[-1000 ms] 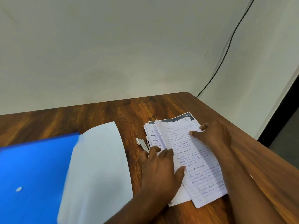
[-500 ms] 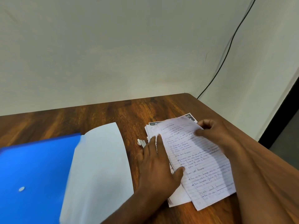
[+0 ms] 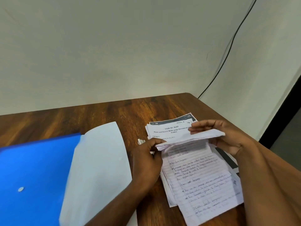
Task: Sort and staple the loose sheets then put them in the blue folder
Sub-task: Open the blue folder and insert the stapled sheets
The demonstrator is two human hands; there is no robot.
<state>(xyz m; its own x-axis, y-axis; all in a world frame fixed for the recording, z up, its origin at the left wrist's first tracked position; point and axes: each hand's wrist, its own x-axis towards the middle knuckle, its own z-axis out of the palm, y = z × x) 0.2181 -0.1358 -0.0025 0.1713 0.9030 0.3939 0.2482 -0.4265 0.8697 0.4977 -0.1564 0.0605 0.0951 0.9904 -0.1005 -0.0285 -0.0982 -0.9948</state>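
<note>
Left hand [image 3: 146, 158]: curled, pinching the left end of the lifted top edge of the lined sheets, thumb and fingertips on the paper's corner.
Right hand [image 3: 223, 136]: gripping the right end of the same lifted edge, fingers over the top of the paper and thumb under it.
Lined sheets [image 3: 202, 180]: a small bundle of handwritten, ruled pages; the far edge is raised off the pile and bent toward the person, while the near part lies flat and angled, its lower corner reaching toward the near side of the tabletop.
Printed sheets [image 3: 169, 129]: lying flat under the lined sheets, a dark header band and bold title lines showing beyond the lifted edge; more page edges stick out at the left and right of the pile.
Blue folder [image 3: 35, 173]: open on the left part of the tabletop, well apart from the pile, with a small pale round dot on its blue face.
Folder flap [image 3: 99, 168]: a pale, translucent leaf standing up in a curve from the folder's right side, between the folder and the left forearm.
Small white thing [image 3: 141, 141]: on the wood just left of the pile, by the left hand's fingers; too little of it shows to tell what it is.
Tabletop [image 3: 104, 115]: dark brown wood grain, its far right corner set into the corner of two pale walls.
Cable [image 3: 228, 46]: thin and black, running down the right wall to behind the tabletop's corner.
</note>
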